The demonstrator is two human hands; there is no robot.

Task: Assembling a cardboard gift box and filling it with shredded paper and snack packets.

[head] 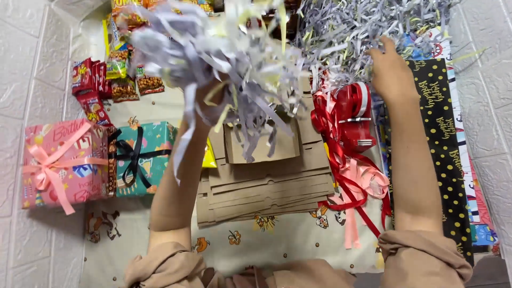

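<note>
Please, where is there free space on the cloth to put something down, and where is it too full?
Free: the printed cloth in front of the stack of flat cardboard boxes, between the forearms; also the strip below the pink gift box and teal gift box. Crowded: the shredded paper pile at the top, snack packets top left, red and pink ribbons and wrapping paper rolls on the right.

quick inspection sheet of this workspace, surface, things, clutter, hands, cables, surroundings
surface: patterned cloth spread on pale tiled floor
job's things: shredded paper; stack of flat cardboard boxes
clutter: pink gift box, teal gift box, snack packets, red ribbon, black dotted wrapping paper roll
grippers: left hand in a closed grip on a raised bunch of shreds; right hand reaching into the shred pile, grip unclear
cables: nothing seen
surroundings: nothing seen beyond the floor tiles
</note>
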